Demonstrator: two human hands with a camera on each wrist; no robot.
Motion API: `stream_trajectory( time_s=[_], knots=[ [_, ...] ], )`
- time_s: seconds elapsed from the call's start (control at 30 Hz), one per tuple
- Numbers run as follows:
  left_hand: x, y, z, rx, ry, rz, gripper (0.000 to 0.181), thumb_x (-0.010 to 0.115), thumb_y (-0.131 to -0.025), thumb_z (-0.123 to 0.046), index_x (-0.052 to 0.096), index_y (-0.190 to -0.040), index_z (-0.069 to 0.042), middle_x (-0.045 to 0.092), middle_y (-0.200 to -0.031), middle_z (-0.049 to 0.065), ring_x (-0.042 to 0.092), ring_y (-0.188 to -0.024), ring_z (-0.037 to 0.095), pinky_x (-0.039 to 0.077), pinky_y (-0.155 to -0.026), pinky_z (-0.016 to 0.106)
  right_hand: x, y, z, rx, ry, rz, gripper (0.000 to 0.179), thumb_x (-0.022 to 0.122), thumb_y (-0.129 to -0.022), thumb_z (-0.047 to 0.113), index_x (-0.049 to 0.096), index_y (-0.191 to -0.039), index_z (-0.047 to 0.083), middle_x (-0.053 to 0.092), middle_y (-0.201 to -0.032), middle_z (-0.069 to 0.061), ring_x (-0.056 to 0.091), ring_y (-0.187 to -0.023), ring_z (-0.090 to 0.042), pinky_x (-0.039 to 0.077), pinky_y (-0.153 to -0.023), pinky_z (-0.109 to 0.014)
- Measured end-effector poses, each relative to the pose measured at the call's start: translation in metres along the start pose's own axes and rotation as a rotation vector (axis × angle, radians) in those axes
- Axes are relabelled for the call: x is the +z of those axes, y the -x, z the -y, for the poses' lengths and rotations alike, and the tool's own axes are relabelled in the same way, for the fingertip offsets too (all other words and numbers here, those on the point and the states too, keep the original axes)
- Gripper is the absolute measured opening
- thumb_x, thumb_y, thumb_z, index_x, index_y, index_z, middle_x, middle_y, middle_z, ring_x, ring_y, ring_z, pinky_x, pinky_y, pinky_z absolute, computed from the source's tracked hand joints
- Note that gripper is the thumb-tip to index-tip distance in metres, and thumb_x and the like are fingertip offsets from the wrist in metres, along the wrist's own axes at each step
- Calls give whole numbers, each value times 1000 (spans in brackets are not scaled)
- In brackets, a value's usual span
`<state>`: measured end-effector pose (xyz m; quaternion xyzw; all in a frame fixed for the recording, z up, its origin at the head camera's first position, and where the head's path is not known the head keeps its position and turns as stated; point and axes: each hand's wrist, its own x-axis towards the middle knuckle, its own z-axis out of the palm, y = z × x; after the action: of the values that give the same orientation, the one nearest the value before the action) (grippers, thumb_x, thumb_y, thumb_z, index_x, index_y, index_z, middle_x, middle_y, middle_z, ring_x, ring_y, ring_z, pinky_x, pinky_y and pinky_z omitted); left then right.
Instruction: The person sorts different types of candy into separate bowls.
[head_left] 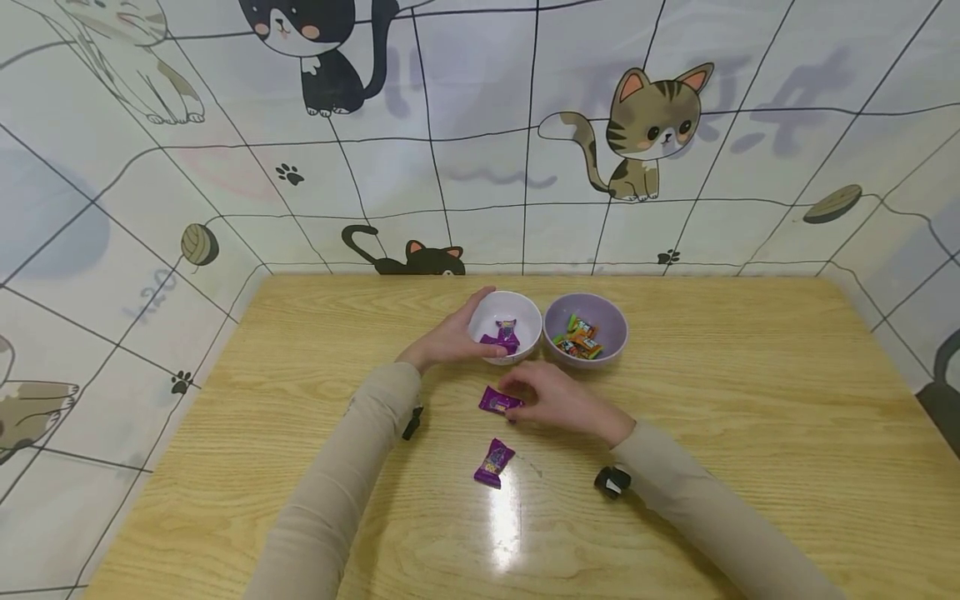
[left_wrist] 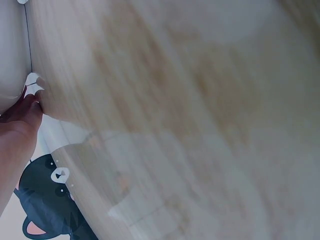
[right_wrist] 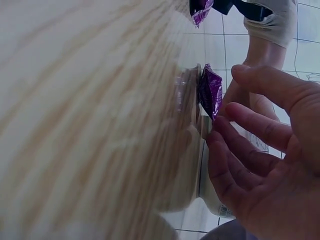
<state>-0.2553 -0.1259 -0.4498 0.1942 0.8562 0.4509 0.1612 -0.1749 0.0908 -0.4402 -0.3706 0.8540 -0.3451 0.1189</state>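
Observation:
My left hand (head_left: pixel 450 337) holds the small white bowl (head_left: pixel 512 301) by its left side, with the thumb on the near rim and the fingers behind it. A few purple-wrapped candies (head_left: pixel 507 333) lie inside that bowl. In front of it, my right hand (head_left: pixel 562 402) reaches to a purple-wrapped candy (head_left: pixel 497 401) on the table. The right wrist view shows the fingers bent loosely beside this candy (right_wrist: pixel 210 92), with the thumb apart from them; whether a fingertip touches it is hard to tell. Another purple-wrapped candy (head_left: pixel 493 463) lies nearer the front.
A lavender bowl (head_left: pixel 613 321) with several orange and green wrapped candies (head_left: pixel 579 338) stands right against the white bowl. Both are on a wooden table (head_left: pixel 735 375), before a cat-patterned backdrop (head_left: pixel 480 167). Each wrist wears a black camera mount (head_left: pixel 612 482).

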Motion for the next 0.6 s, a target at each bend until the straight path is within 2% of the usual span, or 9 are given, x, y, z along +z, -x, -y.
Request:
stream_trajectory(
  time_s=[0.2, 0.43, 0.6],
  knots=[
    [1, -1, 1, -2, 10, 5, 106, 84, -76, -28, 13, -155, -23, 40, -143, 11, 45, -121, 26, 36, -103, 44, 2, -2, 0, 24, -7, 15, 40, 77, -82, 18, 64, -117, 3, 64, -116, -7, 57, -110, -23, 44, -97, -39],
    [1, 0, 1, 10, 16, 5, 106, 84, -76, -27, 14, -155, -22, 42, -141, 12, 45, -120, 26, 36, -103, 43, 3, -4, -1, 42, 7, 57, 41, 77, -81, 18, 64, -118, 5, 63, -115, -5, 56, -108, -21, 45, -95, -37],
    [0, 0, 1, 6, 10, -1, 106, 84, -75, -27, 14, -155, -23, 42, -141, 12, 45, -120, 26, 36, -103, 44, 3, -4, 0, 17, 41, 70, 40, 76, -80, 15, 65, -117, 6, 63, -112, -4, 54, -103, -20, 45, -91, -38]
  ],
)
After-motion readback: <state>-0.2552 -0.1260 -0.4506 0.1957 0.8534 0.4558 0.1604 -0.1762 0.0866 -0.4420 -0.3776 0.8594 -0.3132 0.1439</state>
